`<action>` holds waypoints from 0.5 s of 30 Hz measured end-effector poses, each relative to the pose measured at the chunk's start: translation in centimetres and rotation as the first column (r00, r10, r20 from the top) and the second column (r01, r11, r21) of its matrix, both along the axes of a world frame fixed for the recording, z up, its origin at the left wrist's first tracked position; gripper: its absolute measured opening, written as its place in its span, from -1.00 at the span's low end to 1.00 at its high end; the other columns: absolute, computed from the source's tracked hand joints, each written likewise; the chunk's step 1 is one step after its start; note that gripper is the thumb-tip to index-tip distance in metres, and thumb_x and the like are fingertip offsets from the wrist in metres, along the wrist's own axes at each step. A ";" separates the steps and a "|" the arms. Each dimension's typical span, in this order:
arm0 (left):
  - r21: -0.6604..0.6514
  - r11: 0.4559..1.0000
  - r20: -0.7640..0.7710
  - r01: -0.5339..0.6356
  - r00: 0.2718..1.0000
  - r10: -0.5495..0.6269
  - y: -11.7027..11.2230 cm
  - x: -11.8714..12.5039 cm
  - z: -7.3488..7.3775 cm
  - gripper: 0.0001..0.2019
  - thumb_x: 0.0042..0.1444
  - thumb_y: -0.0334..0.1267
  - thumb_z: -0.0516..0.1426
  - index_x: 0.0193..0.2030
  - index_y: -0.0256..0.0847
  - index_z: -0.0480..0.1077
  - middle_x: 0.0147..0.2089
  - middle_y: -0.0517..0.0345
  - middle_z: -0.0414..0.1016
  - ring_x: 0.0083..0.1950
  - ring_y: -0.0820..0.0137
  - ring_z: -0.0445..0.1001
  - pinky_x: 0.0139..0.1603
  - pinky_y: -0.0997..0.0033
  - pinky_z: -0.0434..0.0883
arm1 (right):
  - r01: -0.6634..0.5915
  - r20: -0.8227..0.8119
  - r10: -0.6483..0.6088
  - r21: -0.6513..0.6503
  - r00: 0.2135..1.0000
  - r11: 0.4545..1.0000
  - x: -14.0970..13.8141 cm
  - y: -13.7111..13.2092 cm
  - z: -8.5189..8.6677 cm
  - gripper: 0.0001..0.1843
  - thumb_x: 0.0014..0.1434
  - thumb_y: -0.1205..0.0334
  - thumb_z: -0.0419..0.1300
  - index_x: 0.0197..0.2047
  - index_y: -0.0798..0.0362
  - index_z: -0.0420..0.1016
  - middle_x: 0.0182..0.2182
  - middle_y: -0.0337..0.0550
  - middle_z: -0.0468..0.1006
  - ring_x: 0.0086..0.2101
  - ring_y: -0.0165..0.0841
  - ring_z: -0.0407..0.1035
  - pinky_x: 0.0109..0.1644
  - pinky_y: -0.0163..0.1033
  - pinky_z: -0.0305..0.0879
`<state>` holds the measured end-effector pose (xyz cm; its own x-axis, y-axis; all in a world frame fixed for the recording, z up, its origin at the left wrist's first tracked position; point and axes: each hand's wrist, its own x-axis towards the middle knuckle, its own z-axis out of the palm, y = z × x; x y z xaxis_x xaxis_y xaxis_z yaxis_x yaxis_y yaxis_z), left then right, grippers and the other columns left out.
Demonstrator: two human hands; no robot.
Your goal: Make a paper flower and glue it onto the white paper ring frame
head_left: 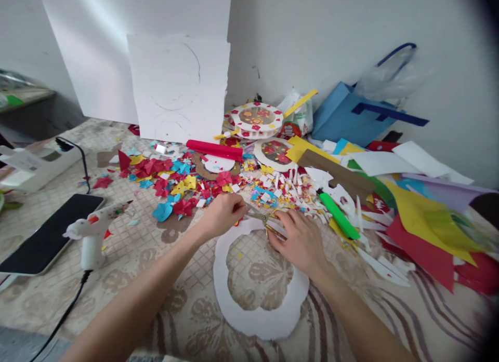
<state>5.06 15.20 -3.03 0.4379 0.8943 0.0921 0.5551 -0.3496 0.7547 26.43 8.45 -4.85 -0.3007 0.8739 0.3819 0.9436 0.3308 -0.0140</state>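
My right hand (298, 237) is closed around the gold handles of a pair of scissors (265, 216), whose blades point left. Just beyond the blade tips, my left hand (228, 212) is pinched shut; what its fingers hold, if anything, is hidden. A small red bit (237, 223) shows under that hand. Below both hands a white scalloped ring (222, 284) lies flat on the patterned tablecloth (187, 305). Its far edge passes beneath the scissors.
Paper flowers (154, 167) and white scraps (286, 185) spread beyond my hands. A glue gun (91, 237) stands left, beside a black phone (50, 232). At right lie a green marker-like stick (338, 215) and coloured sheets (424, 222). Decorated round frames (257, 120) stand behind.
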 end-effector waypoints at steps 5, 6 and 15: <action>0.187 0.982 0.021 0.034 0.999 -0.039 -0.1 0.2 0.4 -0.82 0.15 -0.29 0.01 -0.45 -0.21 0.32 -0.44 0.13 0.39 -0.40 0.41 0.32 -0.36 0.45 0.19 | 0.011 -0.006 -0.011 -0.046 1.000 0.999 0.0 -0.1 -0.1 -0.55 0.09 0.06 0.17 0.00 0.11 0.36 -0.20 -0.01 0.47 -0.19 -0.15 0.34 -0.15 -0.10 0.20; 0.194 0.981 0.056 0.008 0.998 -0.019 -0.1 0.2 0.5 -0.83 0.15 -0.29 0.02 -0.45 -0.21 0.31 -0.43 0.13 0.39 -0.38 0.41 0.33 -0.35 0.45 0.20 | 0.016 -0.007 -0.016 -0.042 1.000 0.999 0.0 -0.1 -0.1 -0.53 0.08 0.05 0.17 0.02 0.11 0.35 -0.19 0.00 0.47 -0.19 -0.14 0.34 -0.15 -0.10 0.20; -0.098 0.931 0.355 -0.350 0.862 0.362 1.5 -1.8 0.0 -0.68 0.15 -0.03 0.04 -0.50 -0.18 0.23 -0.60 0.26 0.29 -0.56 0.48 0.24 -0.50 0.49 0.17 | 0.006 -0.044 -0.006 0.012 0.999 1.000 0.3 -0.1 -0.2 -0.60 0.08 0.08 0.17 -0.04 0.08 0.39 -0.21 -0.03 0.47 -0.20 -0.18 0.34 -0.16 -0.11 0.17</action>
